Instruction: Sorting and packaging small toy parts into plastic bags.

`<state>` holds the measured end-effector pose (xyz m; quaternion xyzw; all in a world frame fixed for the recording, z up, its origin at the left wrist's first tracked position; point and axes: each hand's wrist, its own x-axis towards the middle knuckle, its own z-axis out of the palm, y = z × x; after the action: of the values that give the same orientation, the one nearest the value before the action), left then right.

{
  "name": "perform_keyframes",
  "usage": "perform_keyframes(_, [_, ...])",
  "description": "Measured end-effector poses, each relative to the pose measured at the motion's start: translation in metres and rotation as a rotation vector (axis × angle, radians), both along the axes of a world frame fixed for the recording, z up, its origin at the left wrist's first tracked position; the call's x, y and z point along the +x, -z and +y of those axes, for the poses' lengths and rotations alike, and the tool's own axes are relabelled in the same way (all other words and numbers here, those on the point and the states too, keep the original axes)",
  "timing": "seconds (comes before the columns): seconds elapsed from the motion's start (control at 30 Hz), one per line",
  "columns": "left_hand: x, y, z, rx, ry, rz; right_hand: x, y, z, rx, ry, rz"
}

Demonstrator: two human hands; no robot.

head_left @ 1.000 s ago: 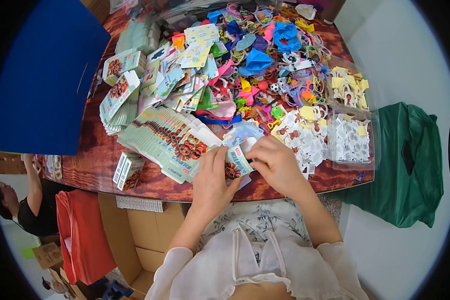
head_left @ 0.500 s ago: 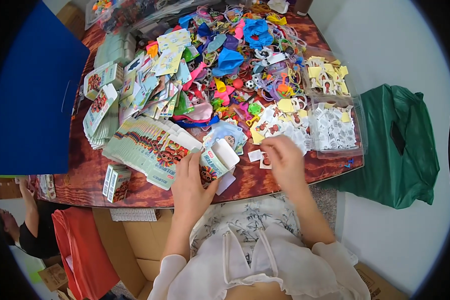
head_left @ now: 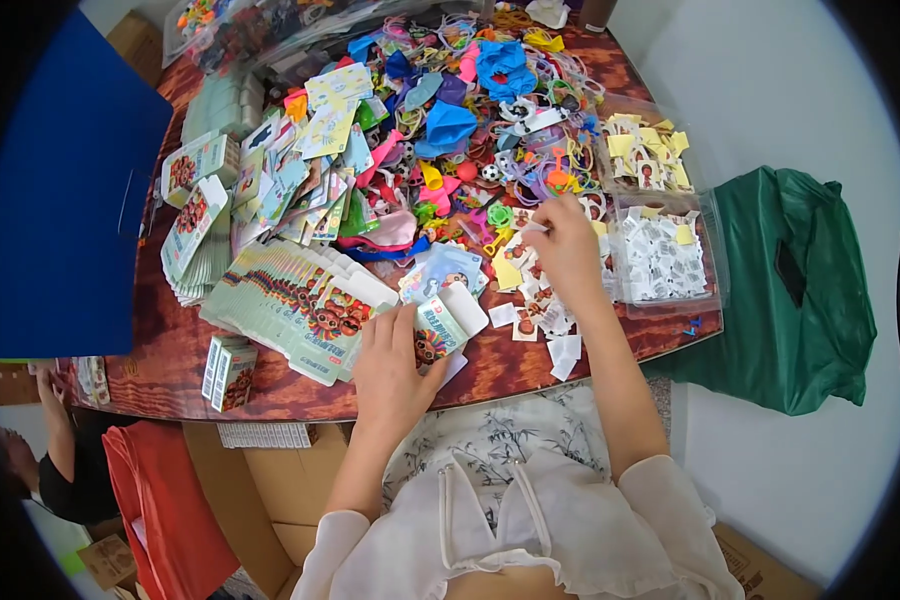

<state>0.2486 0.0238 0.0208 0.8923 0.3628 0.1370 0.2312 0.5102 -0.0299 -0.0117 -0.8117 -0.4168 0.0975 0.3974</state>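
Note:
My left hand [head_left: 395, 365] is closed around a small light-green printed box [head_left: 443, 330] near the table's front edge. The box is tilted, and its white end flap stands open toward the right. My right hand [head_left: 570, 258] reaches over a loose pile of small white, yellow and picture-printed paper pieces [head_left: 540, 300]. Its fingertips are pinched on a small white paper piece [head_left: 536, 228]. Left of my left hand lies a fanned row of flat printed boxes [head_left: 300, 310]. Picture cards [head_left: 445, 270] lie behind the held box.
Colourful small toys [head_left: 460, 130] heap up at the back. Clear trays of paper pieces [head_left: 662, 255] stand at the right. Two small filled-out boxes [head_left: 230, 375] stand front left. A green bag [head_left: 795, 290] hangs right; another person's arm [head_left: 60, 435] shows far left.
My right hand has moved farther over the paper pile and pinched a piece. Some white pieces have spread toward the front edge. My left hand keeps the box, shifted slightly right.

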Motion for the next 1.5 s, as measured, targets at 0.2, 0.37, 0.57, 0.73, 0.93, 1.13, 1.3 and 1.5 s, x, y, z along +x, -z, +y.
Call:
perform_keyframes(0.2, [0.0, 0.002, 0.001, -0.019, -0.014, -0.019, 0.008, -0.005, -0.006, 0.19, 0.082, 0.42])
perform_keyframes(0.37, [-0.001, 0.001, 0.003, -0.025, -0.005, -0.034, 0.005, -0.015, -0.007, 0.259, 0.173, 0.729])
perform_keyframes(0.57, [-0.003, 0.0, 0.003, -0.013, 0.013, -0.019, 0.007, 0.001, -0.02, 0.211, 0.119, 0.566])
perform_keyframes(0.73, [-0.004, -0.001, 0.002, -0.013, 0.014, -0.031, -0.001, -0.008, -0.031, 0.138, 0.048, -0.327])
perform_keyframes(0.93, [-0.006, -0.002, 0.001, -0.015, 0.021, -0.053, -0.001, -0.03, -0.041, -0.15, -0.051, 0.443])
perform_keyframes(1.13, [-0.005, -0.005, 0.001, -0.01, 0.023, -0.045, 0.002, -0.031, -0.047, -0.081, -0.143, 0.159])
perform_keyframes(1.3, [-0.002, -0.005, 0.0, -0.022, 0.036, -0.039, -0.019, -0.016, -0.049, -0.131, -0.145, 0.152])
perform_keyframes(1.5, [-0.002, -0.005, -0.001, -0.058, 0.038, -0.052, -0.02, -0.006, -0.052, -0.066, -0.125, 0.131])
